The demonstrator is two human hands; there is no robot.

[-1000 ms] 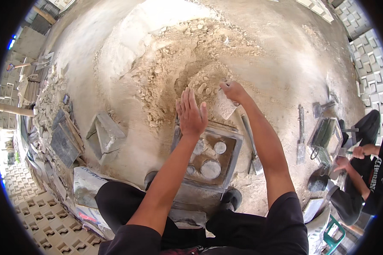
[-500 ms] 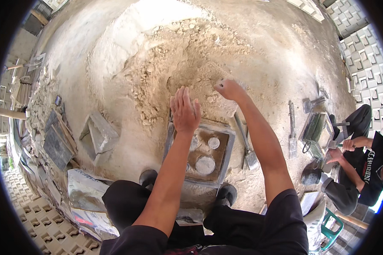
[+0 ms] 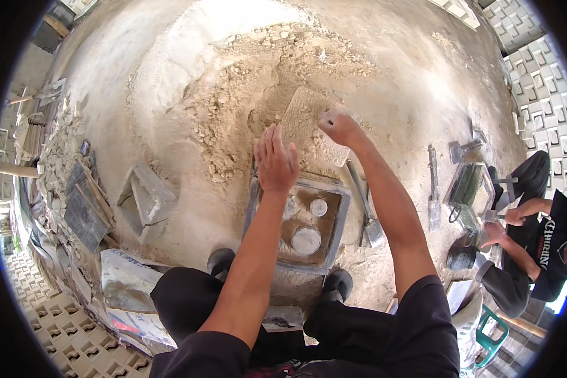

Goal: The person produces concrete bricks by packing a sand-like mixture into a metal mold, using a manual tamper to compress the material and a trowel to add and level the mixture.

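Note:
Between my feet lies a square grey mould frame, with whitish round discs on its brown inner face. My left hand reaches over its far left part, fingers stretched out, holding nothing. Farther out and to the right, my right hand is curled in a fist over a flat, dust-covered rectangular board. Whether the fist grips the board's handle or powder is hidden. Dry, crumbly sand-coloured powder is heaped beyond both hands.
A flat-bladed tool lies right of the mould, and a long trowel farther right. At far right a co-worker's hands work beside another mould. An angular grey block and a cement sack stand at left.
The rectangular board, blurred and partly covered before, now shows sharper and farther out past my fist. My right fist has barely shifted, and my left hand stays almost in place.

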